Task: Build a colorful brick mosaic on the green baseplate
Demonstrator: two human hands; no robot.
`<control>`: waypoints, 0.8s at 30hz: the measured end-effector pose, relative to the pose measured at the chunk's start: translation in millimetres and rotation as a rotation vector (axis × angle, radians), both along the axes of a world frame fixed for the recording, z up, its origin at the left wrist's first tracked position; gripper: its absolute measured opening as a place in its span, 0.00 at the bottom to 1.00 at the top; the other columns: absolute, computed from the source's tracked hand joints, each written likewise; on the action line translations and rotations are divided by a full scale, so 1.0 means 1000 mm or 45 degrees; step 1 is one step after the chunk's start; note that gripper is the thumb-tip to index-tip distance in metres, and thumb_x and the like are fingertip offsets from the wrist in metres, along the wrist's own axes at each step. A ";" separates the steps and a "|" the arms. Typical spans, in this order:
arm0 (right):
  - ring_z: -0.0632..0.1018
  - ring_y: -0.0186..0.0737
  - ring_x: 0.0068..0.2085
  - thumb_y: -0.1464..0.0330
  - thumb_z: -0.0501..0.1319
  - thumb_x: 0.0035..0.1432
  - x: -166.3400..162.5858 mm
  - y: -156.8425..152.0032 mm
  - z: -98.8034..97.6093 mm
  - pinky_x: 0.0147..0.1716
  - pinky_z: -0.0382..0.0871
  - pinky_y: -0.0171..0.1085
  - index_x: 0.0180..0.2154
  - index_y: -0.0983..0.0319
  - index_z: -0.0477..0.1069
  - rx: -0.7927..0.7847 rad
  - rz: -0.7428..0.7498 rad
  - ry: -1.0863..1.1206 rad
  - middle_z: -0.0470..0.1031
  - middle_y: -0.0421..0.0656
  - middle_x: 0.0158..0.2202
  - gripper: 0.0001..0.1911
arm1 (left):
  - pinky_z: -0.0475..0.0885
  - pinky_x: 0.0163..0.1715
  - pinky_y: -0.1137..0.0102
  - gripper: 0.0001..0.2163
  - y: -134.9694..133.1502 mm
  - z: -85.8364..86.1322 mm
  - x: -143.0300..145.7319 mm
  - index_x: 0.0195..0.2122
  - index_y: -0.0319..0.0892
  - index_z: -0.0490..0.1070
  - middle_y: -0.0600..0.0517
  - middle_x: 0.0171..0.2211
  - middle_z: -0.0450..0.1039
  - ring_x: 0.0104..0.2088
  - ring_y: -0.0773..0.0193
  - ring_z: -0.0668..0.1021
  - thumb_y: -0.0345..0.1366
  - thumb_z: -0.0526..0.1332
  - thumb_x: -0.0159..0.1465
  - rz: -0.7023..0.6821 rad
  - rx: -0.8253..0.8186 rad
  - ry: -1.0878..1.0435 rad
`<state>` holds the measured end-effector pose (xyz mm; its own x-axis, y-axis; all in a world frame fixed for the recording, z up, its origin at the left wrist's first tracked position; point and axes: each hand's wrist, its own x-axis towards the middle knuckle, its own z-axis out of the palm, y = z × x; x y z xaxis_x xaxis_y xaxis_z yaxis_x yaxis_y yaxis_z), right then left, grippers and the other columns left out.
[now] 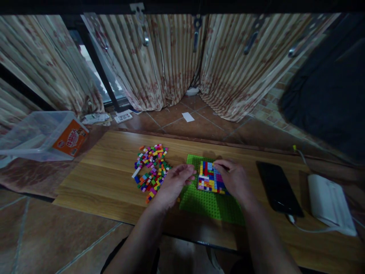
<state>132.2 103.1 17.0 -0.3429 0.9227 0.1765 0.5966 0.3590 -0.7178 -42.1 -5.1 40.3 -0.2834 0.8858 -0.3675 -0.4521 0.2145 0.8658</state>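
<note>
A green studded baseplate (212, 213) lies on the wooden table. On it is a rectangular patch of colourful toy building bricks (207, 177). My right hand (235, 180) reaches over the right part of this patch, its thumb and fingertips pinched together at the far edge; what they hold is hidden. Just left of the patch, above the baseplate's left side, is my left hand (176, 182). Its fingers are curled with the thumb pressed close, and anything between them is too small to make out. Loose building bricks (151, 177) are spread in a pile left of my left hand.
A black phone (279, 188) with a cable plugged in lies right of the baseplate, beside a white box-shaped device (330, 203). On the floor at left stands a clear plastic bin (42, 133) with an orange label. Striped curtains (171, 61) hang beyond the table (97, 182).
</note>
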 end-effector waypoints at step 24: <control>0.78 0.59 0.49 0.44 0.54 0.44 0.025 0.002 0.025 0.53 0.70 0.52 0.35 0.57 0.79 -0.094 -0.529 -0.024 0.82 0.46 0.39 0.29 | 0.67 0.53 0.64 0.15 -0.001 -0.015 -0.106 0.47 0.44 0.77 0.46 0.48 0.76 0.49 0.56 0.74 0.29 0.56 0.63 0.235 -0.444 1.967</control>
<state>156.8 105.3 41.8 0.0586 0.9931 0.1017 0.6930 0.0328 -0.7202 -147.6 -6.3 25.5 -0.6481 0.7366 0.1932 0.7334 0.5354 0.4189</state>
